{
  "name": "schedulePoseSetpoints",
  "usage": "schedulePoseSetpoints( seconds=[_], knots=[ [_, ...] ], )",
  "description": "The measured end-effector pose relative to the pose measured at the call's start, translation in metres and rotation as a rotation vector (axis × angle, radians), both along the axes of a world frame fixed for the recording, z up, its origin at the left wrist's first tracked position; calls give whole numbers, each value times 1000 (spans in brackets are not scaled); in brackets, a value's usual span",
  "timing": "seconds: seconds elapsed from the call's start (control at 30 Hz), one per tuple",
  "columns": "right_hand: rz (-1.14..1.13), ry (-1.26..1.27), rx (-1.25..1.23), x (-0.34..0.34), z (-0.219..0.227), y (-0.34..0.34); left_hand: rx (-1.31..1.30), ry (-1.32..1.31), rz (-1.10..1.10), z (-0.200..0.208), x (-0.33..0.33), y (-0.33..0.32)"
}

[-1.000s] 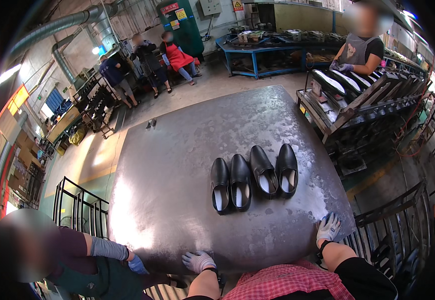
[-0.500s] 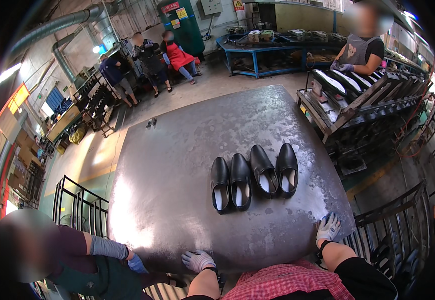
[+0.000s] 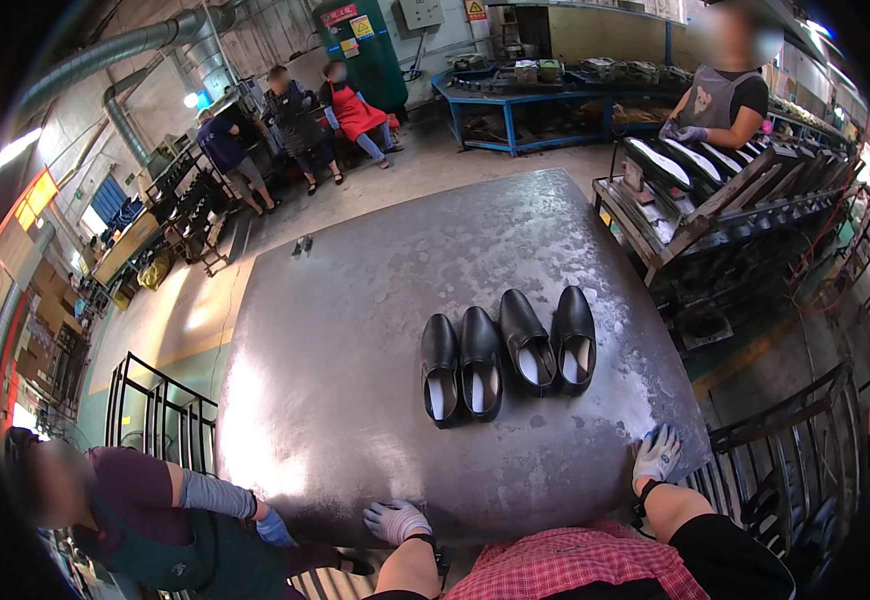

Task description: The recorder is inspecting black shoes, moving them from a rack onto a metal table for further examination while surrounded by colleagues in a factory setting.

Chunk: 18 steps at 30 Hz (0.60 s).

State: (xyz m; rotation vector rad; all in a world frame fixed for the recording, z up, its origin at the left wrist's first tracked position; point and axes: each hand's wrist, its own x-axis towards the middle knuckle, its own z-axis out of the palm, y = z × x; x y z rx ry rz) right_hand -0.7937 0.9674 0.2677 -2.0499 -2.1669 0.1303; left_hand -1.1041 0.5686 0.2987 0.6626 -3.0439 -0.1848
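Observation:
Black slip-on shoes [image 3: 462, 365] with pale insoles stand in a row on the metal tabletop [image 3: 325, 340], toes pointing away from me. My left hand [image 3: 396, 521], in a whitish glove, rests on the table's near edge with its fingers stretched out. Near the right front corner lies my right hand [image 3: 658, 453], gloved too, flat on the surface with fingers extended. Neither hand holds anything, and both are apart from the shoes. The right hand is the nearer one to the row.
A co-worker with a blue glove [image 3: 275, 527] stands close on my left at the table edge. Black metal racks [image 3: 160, 400] flank the table. At the right, another person stands behind a rack of shoe parts [image 3: 690, 165]. Several people are at the back left.
The co-worker on my left has shifted their head slightly to the right. My hands and the shoes have not moved.

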Motion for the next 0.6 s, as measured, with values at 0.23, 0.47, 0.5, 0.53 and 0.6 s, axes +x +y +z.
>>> schedulePoseSetpoints(
  seconds=[0.23,0.47,0.5,0.53,0.6],
  knots=[
    [9,-6,-23,1,2,1,0,-9,-10,2,0,-1],
    [9,-6,-13,0,1,1,17,-2,-9,5,1,1],
    [5,-7,-15,0,1,1,19,0,-8,6,1,1],
    [9,-5,-15,1,1,1,19,-7,-7,6,1,1],
    [11,-6,-21,1,2,1,20,-20,-3,7,1,1]
  ],
)
